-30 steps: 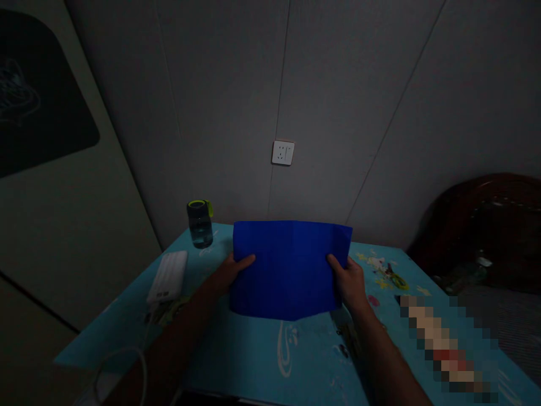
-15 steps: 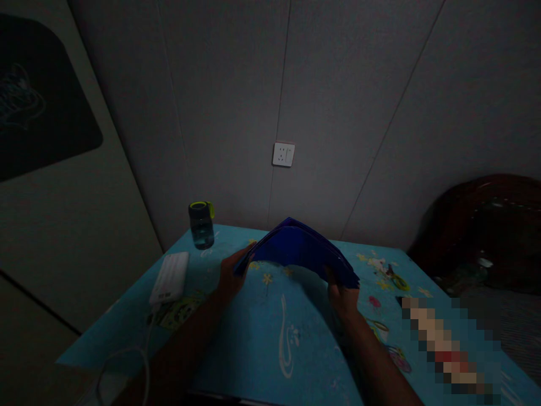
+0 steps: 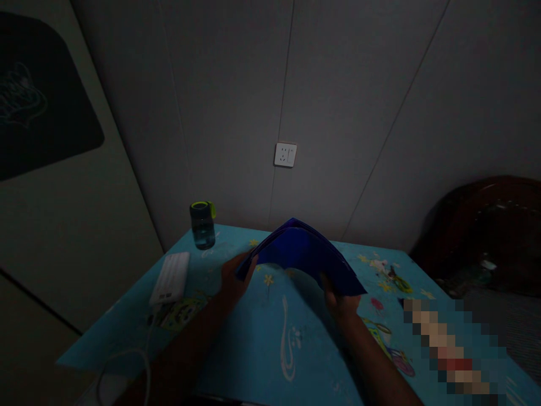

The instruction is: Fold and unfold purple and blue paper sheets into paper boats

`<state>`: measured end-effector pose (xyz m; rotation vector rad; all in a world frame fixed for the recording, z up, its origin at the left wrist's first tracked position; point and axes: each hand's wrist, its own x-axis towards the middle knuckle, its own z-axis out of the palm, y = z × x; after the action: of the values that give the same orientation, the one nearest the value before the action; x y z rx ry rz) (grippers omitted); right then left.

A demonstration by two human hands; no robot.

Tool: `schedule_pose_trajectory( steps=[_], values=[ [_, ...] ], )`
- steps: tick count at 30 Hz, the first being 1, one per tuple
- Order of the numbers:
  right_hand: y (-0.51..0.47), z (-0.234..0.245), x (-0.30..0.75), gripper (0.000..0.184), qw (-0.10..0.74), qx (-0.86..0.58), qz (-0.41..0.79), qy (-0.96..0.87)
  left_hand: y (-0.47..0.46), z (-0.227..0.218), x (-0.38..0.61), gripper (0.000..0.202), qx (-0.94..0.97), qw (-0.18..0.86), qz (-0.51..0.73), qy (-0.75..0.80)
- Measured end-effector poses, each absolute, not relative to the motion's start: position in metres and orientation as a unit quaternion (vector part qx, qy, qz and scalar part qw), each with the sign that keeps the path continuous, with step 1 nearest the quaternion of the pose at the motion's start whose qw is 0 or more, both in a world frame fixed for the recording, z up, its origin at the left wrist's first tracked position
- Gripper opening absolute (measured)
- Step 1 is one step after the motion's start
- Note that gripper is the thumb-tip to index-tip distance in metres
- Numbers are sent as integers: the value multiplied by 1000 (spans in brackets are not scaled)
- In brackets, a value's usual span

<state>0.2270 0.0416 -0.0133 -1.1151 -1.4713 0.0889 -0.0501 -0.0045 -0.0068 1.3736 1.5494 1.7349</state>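
A dark blue sheet of paper (image 3: 302, 254) arches up like a tent above the light blue patterned table (image 3: 262, 344), its crease pointing toward the wall. My left hand (image 3: 234, 280) pinches its left edge. My right hand (image 3: 338, 296) grips its right edge from below. Both hands hold the sheet a little above the tabletop in dim light.
A small water bottle with a green lid (image 3: 202, 225) stands at the table's back left corner. A white power bank (image 3: 171, 278) with a cable lies near the left edge. A wall socket (image 3: 285, 154) sits above. A dark wooden headboard (image 3: 486, 225) is at right.
The blue sheet went from held upright and flat facing me to tipped over and bent into an arch. Both hands moved slightly lower and closer together.
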Motion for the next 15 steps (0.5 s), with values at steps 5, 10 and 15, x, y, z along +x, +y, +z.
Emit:
schedule_pose_trajectory(
  steps=[5, 10, 15],
  values=[
    [45, -13, 220, 28, 590, -476, 36, -651, -5, -4, -47, 19, 506, 145, 617, 586],
    [45, -11, 214, 46, 600, -494, 70, -625, -6, -4, -49, 19, 551, 92, 579, 594],
    [42, -17, 220, 37, 569, -506, 37, -647, -5, -8, -42, 21, 551, 40, 576, 603]
  ],
)
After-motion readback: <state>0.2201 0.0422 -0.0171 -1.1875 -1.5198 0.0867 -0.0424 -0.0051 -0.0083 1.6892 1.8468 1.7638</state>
